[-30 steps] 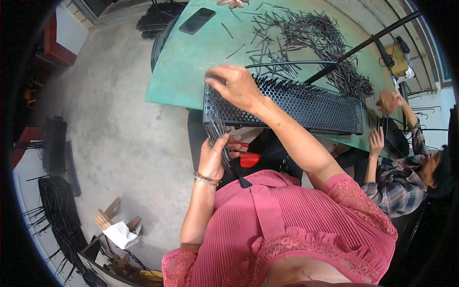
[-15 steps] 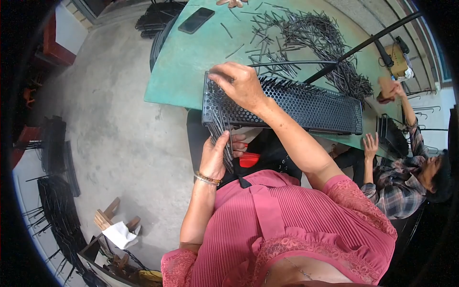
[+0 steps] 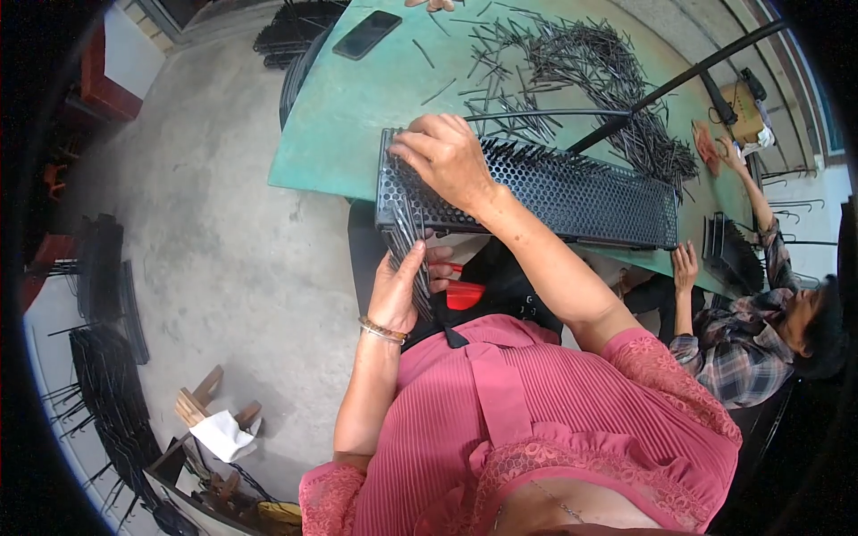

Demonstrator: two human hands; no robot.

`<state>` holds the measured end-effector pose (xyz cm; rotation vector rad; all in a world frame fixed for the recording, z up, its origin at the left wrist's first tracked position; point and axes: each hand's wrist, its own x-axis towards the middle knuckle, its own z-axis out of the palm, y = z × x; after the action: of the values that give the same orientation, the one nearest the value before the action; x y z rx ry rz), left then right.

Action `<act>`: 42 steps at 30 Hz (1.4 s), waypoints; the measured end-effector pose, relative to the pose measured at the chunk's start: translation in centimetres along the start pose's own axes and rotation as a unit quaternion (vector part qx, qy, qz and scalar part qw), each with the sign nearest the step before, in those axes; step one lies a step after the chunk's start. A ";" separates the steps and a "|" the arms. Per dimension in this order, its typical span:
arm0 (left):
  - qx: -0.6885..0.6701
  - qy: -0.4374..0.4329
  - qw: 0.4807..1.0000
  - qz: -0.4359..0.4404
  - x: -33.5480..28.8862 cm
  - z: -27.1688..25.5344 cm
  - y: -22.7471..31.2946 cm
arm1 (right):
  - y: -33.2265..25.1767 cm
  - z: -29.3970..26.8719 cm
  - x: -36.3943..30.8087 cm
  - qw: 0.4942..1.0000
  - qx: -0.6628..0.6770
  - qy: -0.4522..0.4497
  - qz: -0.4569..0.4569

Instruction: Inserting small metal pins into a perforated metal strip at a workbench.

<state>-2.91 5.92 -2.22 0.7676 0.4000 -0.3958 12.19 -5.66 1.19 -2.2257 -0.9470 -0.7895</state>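
Perforated rack, part-set with rods, both hands at its left end

Item, one long black perforated rack [image 3: 608, 204], lying at the near edge of the green desk [image 3: 322, 152], above my lap; dark rod ends bristle along its far side, while much of the near face shows bare holes; item, my left hand [image 3: 391, 290], fingers grasping a bundle of dark rods [image 3: 411, 255] below the rack's near left corner; item, my right hand [image 3: 449, 161], fingers bent over the left end, whether pinching a rod I cannot tell; item, a loose rod pile [image 3: 594, 67] beyond the rack; step in hand, by my judgement, fitting rods into holes singly; next move, I judge, calls for a light pinch, one rod parted from the bundle, its tip squared to a hole.
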 end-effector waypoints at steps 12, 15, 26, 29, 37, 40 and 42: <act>0.009 -0.007 1.000 0.003 0.3 0.1 -0.3 | -0.4 0.1 0.6 0.999 -0.016 -0.030 -0.035; 0.002 -0.011 1.000 0.006 0.2 0.1 -0.3 | -0.6 0.0 0.8 0.998 -0.041 -0.041 -0.027; 0.009 -0.036 0.999 -0.010 0.0 0.0 -0.1 | -0.9 0.2 -0.1 0.999 -0.037 -0.007 -0.005; -0.009 -0.030 0.999 -0.012 -0.1 0.1 0.0 | -0.9 -0.2 0.0 1.000 -0.011 -0.018 -0.002; 0.037 -0.026 0.999 -0.013 -0.1 0.4 -0.1 | -1.2 -0.4 0.9 0.993 -0.084 -0.081 0.014; 0.038 -0.014 0.999 -0.021 -0.1 0.3 -0.3 | -1.2 -0.6 1.2 0.991 -0.086 -0.105 -0.005; 0.038 -0.012 0.999 -0.018 -0.1 0.1 -0.4 | -1.3 -0.5 1.2 0.991 -0.046 -0.114 -0.057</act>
<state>-3.14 5.56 -2.35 0.8287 0.3783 -0.4565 11.72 -4.73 2.69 -2.3976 -1.1760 -0.6478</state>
